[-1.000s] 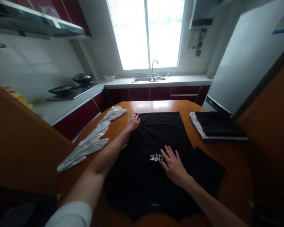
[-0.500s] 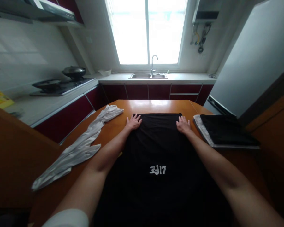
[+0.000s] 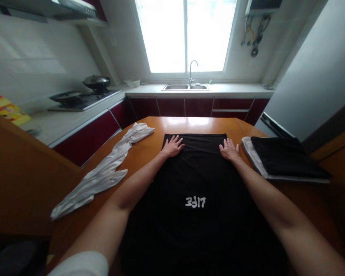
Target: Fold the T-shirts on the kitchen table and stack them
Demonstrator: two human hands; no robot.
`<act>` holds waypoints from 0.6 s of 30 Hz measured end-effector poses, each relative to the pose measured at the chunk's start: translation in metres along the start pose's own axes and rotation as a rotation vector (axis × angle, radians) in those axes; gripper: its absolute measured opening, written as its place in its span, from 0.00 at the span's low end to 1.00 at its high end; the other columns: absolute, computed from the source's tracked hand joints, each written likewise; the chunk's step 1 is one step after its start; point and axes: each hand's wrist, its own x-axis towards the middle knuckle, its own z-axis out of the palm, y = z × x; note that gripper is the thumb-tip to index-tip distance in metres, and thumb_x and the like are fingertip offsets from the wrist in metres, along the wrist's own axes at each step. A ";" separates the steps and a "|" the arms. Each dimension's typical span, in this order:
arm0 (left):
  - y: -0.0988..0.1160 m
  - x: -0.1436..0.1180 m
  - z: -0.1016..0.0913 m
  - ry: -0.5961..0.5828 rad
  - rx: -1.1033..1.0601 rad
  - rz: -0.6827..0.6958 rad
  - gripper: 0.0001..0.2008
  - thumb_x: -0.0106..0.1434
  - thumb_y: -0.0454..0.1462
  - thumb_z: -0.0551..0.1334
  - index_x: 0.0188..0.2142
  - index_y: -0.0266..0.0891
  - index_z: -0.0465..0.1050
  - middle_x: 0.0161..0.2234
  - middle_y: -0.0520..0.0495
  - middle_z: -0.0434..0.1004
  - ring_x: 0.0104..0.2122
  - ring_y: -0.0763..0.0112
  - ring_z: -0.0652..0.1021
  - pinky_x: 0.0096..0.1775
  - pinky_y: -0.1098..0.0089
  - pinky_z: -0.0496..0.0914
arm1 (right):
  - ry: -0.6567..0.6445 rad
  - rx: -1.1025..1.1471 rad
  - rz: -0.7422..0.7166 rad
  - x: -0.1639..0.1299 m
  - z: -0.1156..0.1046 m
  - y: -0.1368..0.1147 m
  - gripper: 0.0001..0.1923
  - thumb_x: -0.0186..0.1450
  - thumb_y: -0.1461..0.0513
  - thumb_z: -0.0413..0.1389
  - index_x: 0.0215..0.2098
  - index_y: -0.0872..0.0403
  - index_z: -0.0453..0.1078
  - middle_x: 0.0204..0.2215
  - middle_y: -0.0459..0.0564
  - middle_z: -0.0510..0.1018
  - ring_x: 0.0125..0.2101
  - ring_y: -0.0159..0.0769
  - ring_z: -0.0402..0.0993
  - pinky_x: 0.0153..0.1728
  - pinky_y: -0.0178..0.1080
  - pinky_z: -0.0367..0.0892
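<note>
A black T-shirt (image 3: 201,172) lies spread on the wooden table, its straight far edge towards the window. White lettering on it appears upside down from here. My left hand (image 3: 173,147) rests flat on the shirt near its far left corner, fingers spread. Over at the far right corner, my right hand (image 3: 229,149) lies flat along the edge, fingers apart. To the left is a crumpled white garment (image 3: 103,172). A stack of folded black and white clothes (image 3: 284,157) sits on the right. The shirt's near part is dark and runs out of view.
The orange-brown wooden table (image 3: 152,153) has a rounded far side. Beyond it are a counter with a double sink (image 3: 175,87) and a stove (image 3: 86,99) with two pans. A fridge (image 3: 310,76) stands at the right, and a yellow package (image 3: 8,109) at the left.
My left hand has slid a little inward over the shirt, away from its left edge. My right hand stays at the right corner. The view has shifted slightly.
</note>
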 end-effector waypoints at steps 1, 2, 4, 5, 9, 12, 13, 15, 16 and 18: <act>0.002 -0.001 0.001 -0.055 -0.013 -0.002 0.36 0.73 0.57 0.40 0.73 0.46 0.48 0.74 0.46 0.40 0.73 0.54 0.44 0.68 0.42 0.41 | -0.001 0.003 0.000 0.000 0.000 0.000 0.37 0.74 0.48 0.32 0.74 0.60 0.44 0.74 0.56 0.42 0.73 0.43 0.36 0.69 0.60 0.34; 0.003 -0.002 0.001 -0.094 -0.025 -0.012 0.36 0.72 0.58 0.39 0.73 0.47 0.46 0.74 0.46 0.38 0.73 0.53 0.43 0.68 0.41 0.40 | -0.003 0.006 0.001 -0.001 -0.001 -0.001 0.37 0.74 0.49 0.32 0.74 0.60 0.44 0.74 0.56 0.42 0.73 0.43 0.36 0.69 0.59 0.34; 0.006 -0.004 -0.001 -0.093 -0.045 -0.021 0.37 0.72 0.59 0.39 0.74 0.47 0.43 0.74 0.47 0.35 0.73 0.54 0.41 0.68 0.41 0.39 | -0.015 0.014 0.008 -0.001 -0.002 -0.001 0.37 0.74 0.49 0.32 0.74 0.60 0.43 0.74 0.56 0.41 0.73 0.42 0.35 0.69 0.59 0.33; 0.007 -0.005 -0.002 -0.066 -0.050 -0.014 0.37 0.72 0.59 0.38 0.74 0.46 0.42 0.74 0.47 0.34 0.73 0.56 0.40 0.68 0.41 0.38 | -0.024 0.019 0.011 -0.001 -0.003 -0.001 0.37 0.74 0.49 0.32 0.74 0.60 0.43 0.74 0.56 0.41 0.73 0.42 0.35 0.69 0.59 0.33; 0.019 -0.017 -0.004 -0.024 -0.068 0.020 0.36 0.72 0.58 0.42 0.73 0.44 0.48 0.74 0.46 0.40 0.73 0.56 0.43 0.68 0.42 0.39 | -0.044 0.083 0.015 -0.004 -0.011 -0.002 0.37 0.74 0.48 0.33 0.75 0.58 0.43 0.74 0.57 0.40 0.73 0.44 0.35 0.69 0.60 0.34; 0.027 -0.024 -0.006 -0.032 -0.126 -0.033 0.33 0.72 0.56 0.49 0.70 0.44 0.56 0.73 0.44 0.48 0.72 0.54 0.49 0.68 0.44 0.44 | 0.077 0.144 0.025 -0.011 -0.020 -0.008 0.35 0.75 0.50 0.32 0.74 0.59 0.45 0.74 0.59 0.41 0.73 0.45 0.36 0.68 0.62 0.36; 0.027 -0.025 -0.008 0.004 -0.140 -0.065 0.32 0.73 0.54 0.49 0.70 0.44 0.56 0.73 0.44 0.49 0.72 0.55 0.50 0.68 0.46 0.46 | 0.127 0.158 0.014 -0.015 -0.023 -0.012 0.34 0.75 0.51 0.32 0.74 0.60 0.46 0.74 0.60 0.42 0.73 0.45 0.36 0.68 0.62 0.36; 0.025 -0.024 -0.017 0.098 -0.160 -0.154 0.28 0.75 0.49 0.49 0.69 0.42 0.58 0.72 0.40 0.51 0.71 0.56 0.53 0.68 0.50 0.50 | 0.186 0.181 -0.033 -0.022 -0.026 -0.022 0.32 0.76 0.53 0.32 0.72 0.59 0.51 0.74 0.59 0.45 0.73 0.44 0.38 0.68 0.62 0.38; 0.022 -0.023 -0.023 0.142 -0.176 -0.209 0.27 0.75 0.48 0.49 0.68 0.40 0.60 0.71 0.37 0.55 0.70 0.54 0.56 0.67 0.50 0.53 | 0.191 0.193 -0.063 -0.026 -0.027 -0.027 0.31 0.76 0.54 0.33 0.71 0.58 0.53 0.74 0.59 0.46 0.72 0.44 0.39 0.68 0.61 0.39; 0.012 -0.023 -0.037 0.204 -0.224 -0.305 0.23 0.74 0.47 0.54 0.63 0.39 0.66 0.65 0.34 0.64 0.64 0.53 0.67 0.62 0.50 0.62 | 0.166 0.208 -0.099 -0.032 -0.026 -0.035 0.30 0.76 0.53 0.34 0.70 0.57 0.56 0.73 0.58 0.47 0.72 0.43 0.39 0.68 0.60 0.40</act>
